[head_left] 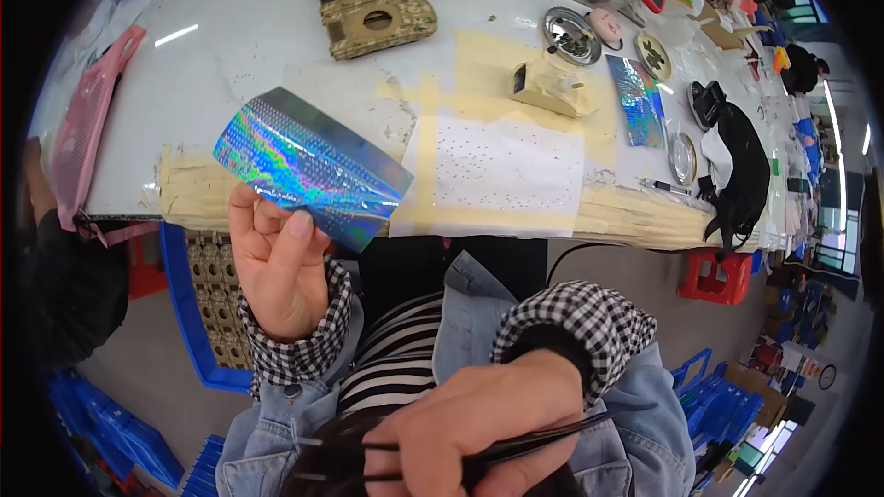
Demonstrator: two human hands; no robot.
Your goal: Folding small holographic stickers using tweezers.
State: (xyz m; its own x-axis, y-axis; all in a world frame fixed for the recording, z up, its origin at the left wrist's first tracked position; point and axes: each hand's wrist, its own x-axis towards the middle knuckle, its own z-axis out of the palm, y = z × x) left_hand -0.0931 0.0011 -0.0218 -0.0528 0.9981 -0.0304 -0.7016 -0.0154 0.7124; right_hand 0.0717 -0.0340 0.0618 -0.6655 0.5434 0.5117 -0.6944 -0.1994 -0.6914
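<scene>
My left hand [284, 281] pinches the lower edge of a shiny holographic sheet [318, 166] between thumb and fingers. Rows of small marks cover the sheet, which is slightly curved and raised in front of the table edge. Close to my chest, my right hand [493, 419] is closed around dark tweezers [582, 428]. Their two thin prongs point left and stand apart, with nothing visible between them. A white paper [506, 170] dotted with many tiny dark specks lies on the table edge, right of the sheet.
Camouflage-patterned pieces with round holes [373, 2] lie at the back. To the right are a taped block [552, 87], a round metal dish [572, 35], another holographic sheet [635, 101], a pen [665, 187] and a black bag [746, 166]. A pink basket [92, 129] stands left; below is a blue crate [177, 281].
</scene>
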